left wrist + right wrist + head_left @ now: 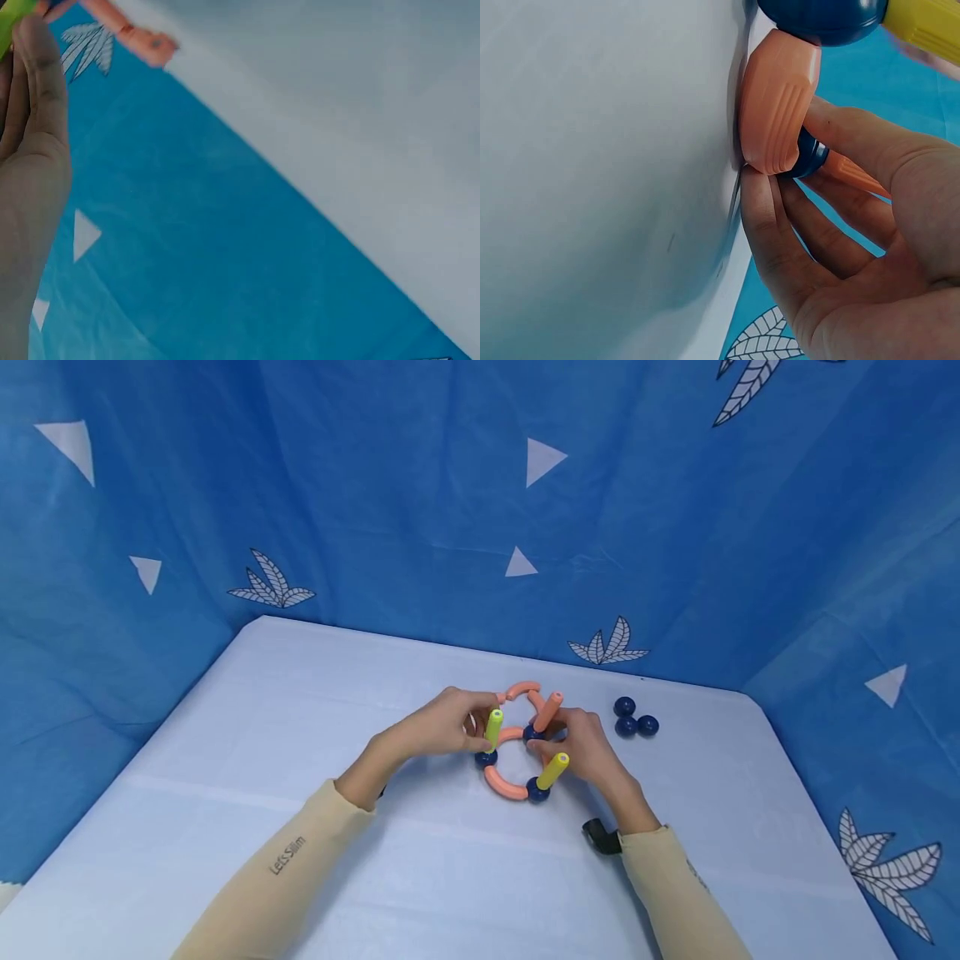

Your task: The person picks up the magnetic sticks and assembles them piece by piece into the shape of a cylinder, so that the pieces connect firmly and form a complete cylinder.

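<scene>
Curved orange magnetic sticks (504,785) and dark blue balls form a ring on the table. Upright sticks rise from its balls: a yellow-green one on the left ball (486,758), a yellow one (555,770) on the front ball (537,790), and an orange one (549,712) at the back right. My left hand (448,723) pinches the yellow-green stick (493,728) low down, its fingers partly hidden behind it. With thumb and fingers, my right hand (583,745) grips the back-right ball (810,154), beside a curved orange stick (776,105).
More curved orange sticks (523,688) lie behind the ring. Several loose dark blue balls, one of them the rear ball (624,706), sit to the right. A black object (600,837) is at the right wrist. A blue patterned curtain (420,510) hangs behind the white table (315,693).
</scene>
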Demonstrator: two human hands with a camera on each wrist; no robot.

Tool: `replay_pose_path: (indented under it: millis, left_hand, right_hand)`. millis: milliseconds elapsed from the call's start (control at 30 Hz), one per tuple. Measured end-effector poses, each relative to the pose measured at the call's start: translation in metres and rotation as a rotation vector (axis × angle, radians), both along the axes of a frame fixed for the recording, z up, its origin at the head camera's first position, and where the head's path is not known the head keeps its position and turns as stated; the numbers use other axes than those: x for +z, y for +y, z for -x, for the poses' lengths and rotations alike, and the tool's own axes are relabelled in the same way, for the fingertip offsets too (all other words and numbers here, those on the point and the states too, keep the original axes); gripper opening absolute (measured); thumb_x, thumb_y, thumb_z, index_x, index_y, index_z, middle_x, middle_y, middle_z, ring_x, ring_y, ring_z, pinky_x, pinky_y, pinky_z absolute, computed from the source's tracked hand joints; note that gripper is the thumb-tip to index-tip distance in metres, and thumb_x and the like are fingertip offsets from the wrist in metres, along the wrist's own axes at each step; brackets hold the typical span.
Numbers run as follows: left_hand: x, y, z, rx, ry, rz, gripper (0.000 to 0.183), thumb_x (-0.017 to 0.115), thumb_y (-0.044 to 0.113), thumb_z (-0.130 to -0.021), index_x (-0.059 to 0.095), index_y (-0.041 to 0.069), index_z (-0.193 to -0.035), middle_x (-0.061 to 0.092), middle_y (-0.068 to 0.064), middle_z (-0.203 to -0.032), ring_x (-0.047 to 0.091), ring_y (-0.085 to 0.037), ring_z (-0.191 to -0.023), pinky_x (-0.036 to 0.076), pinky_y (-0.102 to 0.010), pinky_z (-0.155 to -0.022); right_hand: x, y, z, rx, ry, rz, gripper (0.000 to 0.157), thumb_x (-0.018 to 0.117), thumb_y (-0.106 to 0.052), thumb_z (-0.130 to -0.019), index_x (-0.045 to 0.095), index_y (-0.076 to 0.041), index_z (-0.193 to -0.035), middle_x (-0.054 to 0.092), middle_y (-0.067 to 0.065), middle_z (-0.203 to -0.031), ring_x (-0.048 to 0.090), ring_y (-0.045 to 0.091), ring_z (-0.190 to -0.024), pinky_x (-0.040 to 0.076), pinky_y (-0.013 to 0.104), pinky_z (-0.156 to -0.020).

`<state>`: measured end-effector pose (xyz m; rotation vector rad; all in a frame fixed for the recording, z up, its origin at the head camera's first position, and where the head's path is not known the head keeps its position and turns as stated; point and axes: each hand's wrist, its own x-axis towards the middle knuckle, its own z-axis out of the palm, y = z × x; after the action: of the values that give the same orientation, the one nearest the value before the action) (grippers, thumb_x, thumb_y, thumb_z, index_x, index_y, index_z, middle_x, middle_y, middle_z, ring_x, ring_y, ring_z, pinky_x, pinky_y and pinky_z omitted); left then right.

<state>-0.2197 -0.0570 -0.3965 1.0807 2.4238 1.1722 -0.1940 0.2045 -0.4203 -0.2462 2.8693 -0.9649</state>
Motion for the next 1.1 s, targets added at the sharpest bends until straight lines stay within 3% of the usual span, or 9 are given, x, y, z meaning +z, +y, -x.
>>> replay_pose_path:
  millis: [100,267,567,833,1100]
  left_hand:
    - [-0.01,0.003,0.001,-0.025,-0.048,0.084,0.021,0.083,0.009,-0.091,0.067,0.016,-0.104,0.07,0.004,-0.091,0.067,-0.011,-0.086,0.057,-0.026,-0.077]
    - [-0.018,0.004,0.002,0.002,-0.09,0.08,0.024,0.088,0.011,-0.087,0.069,0.014,-0.102,0.068,0.001,-0.087,0.065,-0.017,-0.083,0.056,-0.03,-0.073]
    - [-0.021,0.003,0.005,0.015,-0.065,0.084,0.023,0.089,0.014,-0.086,0.069,0.018,-0.096,0.067,0.002,-0.089,0.064,-0.017,-0.084,0.054,-0.031,-0.076]
    - [-0.021,-0.005,0.011,0.068,-0.11,0.111,0.021,0.088,0.013,-0.087,0.075,0.015,-0.103,0.072,0.004,-0.095,0.067,-0.016,-0.09,0.055,-0.031,-0.079]
    - [-0.021,-0.006,0.012,0.016,-0.087,0.091,0.015,0.086,0.013,-0.089,0.075,0.015,-0.099,0.074,0.005,-0.1,0.068,-0.016,-0.093,0.056,-0.031,-0.083]
  right_hand:
    - [0.0,-0.001,0.0,-0.004,-0.011,-0.005,0.024,0.086,-0.023,-0.091,0.078,-0.012,-0.111,0.076,0.001,-0.093,0.066,0.023,-0.095,0.053,0.039,-0.084]
    - [0.001,-0.002,0.002,-0.006,-0.015,-0.008,0.024,0.086,-0.024,-0.091,0.078,-0.013,-0.111,0.076,0.001,-0.093,0.066,0.023,-0.096,0.053,0.041,-0.086]
    - [0.003,-0.003,0.001,-0.002,0.006,-0.054,0.025,0.088,-0.024,-0.089,0.078,-0.011,-0.108,0.076,0.001,-0.092,0.067,0.022,-0.096,0.055,0.042,-0.086]
    - [0.005,-0.007,-0.003,-0.011,0.021,-0.093,0.025,0.093,-0.025,-0.083,0.078,-0.012,-0.098,0.077,0.001,-0.088,0.069,0.019,-0.09,0.056,0.037,-0.078]
    - [0.016,0.006,-0.004,0.059,-0.05,-0.085,0.024,0.089,-0.022,-0.087,0.078,-0.013,-0.106,0.077,0.001,-0.097,0.07,0.019,-0.095,0.057,0.039,-0.082]
